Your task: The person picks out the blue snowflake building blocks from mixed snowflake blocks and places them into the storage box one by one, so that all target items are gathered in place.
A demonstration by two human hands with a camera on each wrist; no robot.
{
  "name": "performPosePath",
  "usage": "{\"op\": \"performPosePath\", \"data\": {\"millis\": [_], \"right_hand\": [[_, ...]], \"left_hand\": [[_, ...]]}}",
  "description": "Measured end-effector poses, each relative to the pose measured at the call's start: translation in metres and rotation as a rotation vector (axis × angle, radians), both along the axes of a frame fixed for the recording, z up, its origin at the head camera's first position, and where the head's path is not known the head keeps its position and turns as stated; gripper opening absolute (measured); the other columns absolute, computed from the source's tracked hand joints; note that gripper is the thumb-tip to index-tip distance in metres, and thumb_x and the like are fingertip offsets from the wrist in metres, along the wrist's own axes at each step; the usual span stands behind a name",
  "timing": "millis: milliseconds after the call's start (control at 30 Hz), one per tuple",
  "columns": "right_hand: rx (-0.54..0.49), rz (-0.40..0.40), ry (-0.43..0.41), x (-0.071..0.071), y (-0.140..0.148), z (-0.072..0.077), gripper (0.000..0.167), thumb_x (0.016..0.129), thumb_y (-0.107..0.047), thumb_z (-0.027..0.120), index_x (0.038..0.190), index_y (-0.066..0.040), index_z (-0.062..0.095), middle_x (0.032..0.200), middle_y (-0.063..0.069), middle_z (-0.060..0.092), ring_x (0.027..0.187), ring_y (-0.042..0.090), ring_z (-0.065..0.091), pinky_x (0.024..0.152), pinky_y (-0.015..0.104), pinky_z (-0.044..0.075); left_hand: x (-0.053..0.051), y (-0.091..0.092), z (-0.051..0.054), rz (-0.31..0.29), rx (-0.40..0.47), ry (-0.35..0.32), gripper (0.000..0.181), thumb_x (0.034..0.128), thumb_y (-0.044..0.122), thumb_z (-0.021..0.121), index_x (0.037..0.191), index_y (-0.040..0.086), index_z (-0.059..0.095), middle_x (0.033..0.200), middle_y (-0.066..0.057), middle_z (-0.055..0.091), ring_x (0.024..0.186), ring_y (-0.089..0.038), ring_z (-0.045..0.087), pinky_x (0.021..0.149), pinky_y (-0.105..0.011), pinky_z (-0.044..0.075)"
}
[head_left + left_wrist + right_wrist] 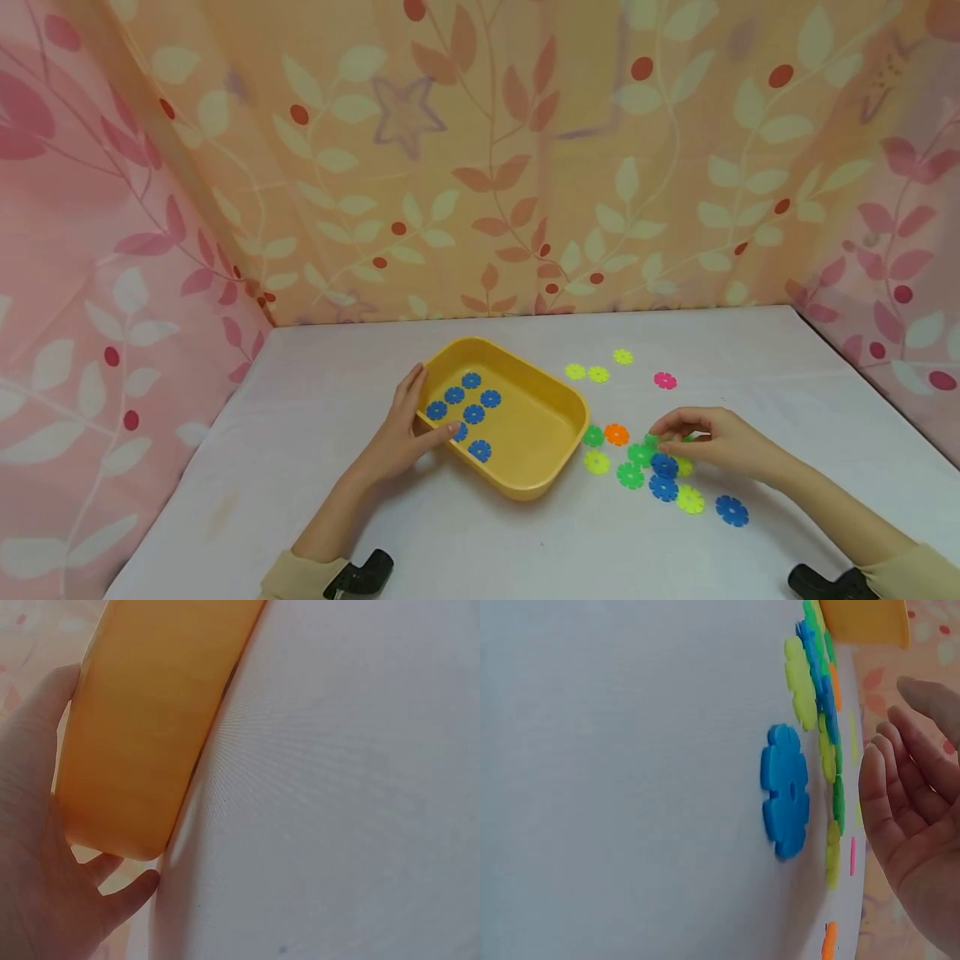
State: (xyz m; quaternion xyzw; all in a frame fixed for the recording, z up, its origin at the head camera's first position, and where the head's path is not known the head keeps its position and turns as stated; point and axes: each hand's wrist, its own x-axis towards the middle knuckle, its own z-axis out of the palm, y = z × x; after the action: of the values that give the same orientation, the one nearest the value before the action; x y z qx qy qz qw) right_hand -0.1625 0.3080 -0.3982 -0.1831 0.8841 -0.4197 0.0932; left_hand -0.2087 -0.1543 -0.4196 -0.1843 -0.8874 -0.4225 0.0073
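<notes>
A yellow plastic tray (pixel 551 417) stands at an angle on the table, with several blue notched flower-shaped discs (pixel 474 413) in its left part. My left hand (pixel 397 437) holds the tray's left end, thumb over the rim and fingers along the outer wall. In the left wrist view the tray's side (pixel 142 742) rises beside that hand. Over a loose group of discs right of the tray, my right hand (pixel 712 435) hovers with bent fingers. Nearest to it are green discs (pixel 641 455) and blue discs (pixel 663 488). The right wrist view shows nothing between its fingers.
Farther back lie yellow-green discs (pixel 598 375) and a pink disc (pixel 665 381). An orange disc (pixel 617 434) sits close to the tray's right side. One blue disc (pixel 732 511) lies apart, nearer the front. Patterned curtains (pixel 487 208) surround the white table (pixel 300 392).
</notes>
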Motion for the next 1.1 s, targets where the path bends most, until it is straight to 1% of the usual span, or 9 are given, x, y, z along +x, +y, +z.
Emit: {"op": "performPosePath", "data": {"millis": [167, 367, 567, 700, 933, 1100], "right_hand": [[0.043, 0.001, 0.033, 0.007, 0.011, -0.005, 0.023, 0.088, -0.024, 0.074, 0.106, -0.010, 0.070, 0.088, -0.004, 0.066, 0.078, 0.012, 0.058, 0.070, 0.022, 0.052], [0.097, -0.022, 0.052, 0.011, 0.019, -0.010, 0.024, 0.085, -0.027, 0.077, 0.103, -0.013, 0.070, 0.080, -0.005, 0.060, 0.075, 0.010, 0.055, 0.065, 0.021, 0.050], [0.127, 0.003, 0.067, 0.014, 0.019, -0.010, 0.025, 0.084, -0.029, 0.078, 0.102, -0.015, 0.069, 0.077, -0.006, 0.056, 0.073, 0.010, 0.053, 0.061, 0.021, 0.047], [0.139, 0.016, 0.091, 0.015, 0.018, -0.011, 0.023, 0.084, -0.030, 0.078, 0.100, -0.017, 0.069, 0.076, -0.008, 0.055, 0.072, 0.008, 0.052, 0.061, 0.021, 0.046], [0.150, 0.049, 0.167, 0.014, 0.019, -0.015, 0.021, 0.083, -0.031, 0.078, 0.098, -0.021, 0.068, 0.075, -0.012, 0.054, 0.071, 0.007, 0.052, 0.060, 0.021, 0.045], [0.152, 0.059, 0.191, 0.013, 0.020, -0.017, 0.020, 0.083, -0.030, 0.078, 0.097, -0.022, 0.068, 0.075, -0.013, 0.053, 0.071, 0.006, 0.051, 0.060, 0.020, 0.046]], "left_hand": [[0.000, 0.000, 0.001, -0.001, 0.002, -0.003, 0.104, 0.0848, 0.054, 0.070, 0.158, 0.016, 0.006, 0.163, -0.002, 0.000, 0.148, -0.025, 0.005, 0.114, -0.055, 0.015], [-0.001, 0.000, 0.001, -0.002, 0.003, 0.007, 0.104, 0.0849, 0.053, 0.070, 0.158, 0.016, 0.006, 0.163, -0.002, 0.000, 0.148, -0.024, 0.006, 0.115, -0.054, 0.015], [-0.001, 0.000, 0.001, -0.006, 0.005, -0.001, 0.105, 0.0847, 0.053, 0.070, 0.158, 0.015, 0.005, 0.163, -0.004, 0.000, 0.148, -0.025, 0.005, 0.114, -0.055, 0.015], [0.000, 0.000, 0.001, -0.008, 0.012, -0.004, 0.105, 0.0845, 0.053, 0.070, 0.158, 0.015, 0.005, 0.163, -0.004, 0.000, 0.148, -0.025, 0.005, 0.114, -0.055, 0.015], [0.002, 0.000, 0.003, -0.007, 0.023, -0.020, 0.105, 0.0842, 0.053, 0.071, 0.158, 0.016, 0.005, 0.162, 0.005, -0.002, 0.148, -0.023, 0.005, 0.114, -0.054, 0.015], [0.002, 0.000, 0.002, -0.008, 0.027, -0.013, 0.105, 0.0842, 0.052, 0.071, 0.158, 0.014, 0.006, 0.163, 0.001, -0.001, 0.148, -0.025, 0.005, 0.114, -0.055, 0.015]]}}
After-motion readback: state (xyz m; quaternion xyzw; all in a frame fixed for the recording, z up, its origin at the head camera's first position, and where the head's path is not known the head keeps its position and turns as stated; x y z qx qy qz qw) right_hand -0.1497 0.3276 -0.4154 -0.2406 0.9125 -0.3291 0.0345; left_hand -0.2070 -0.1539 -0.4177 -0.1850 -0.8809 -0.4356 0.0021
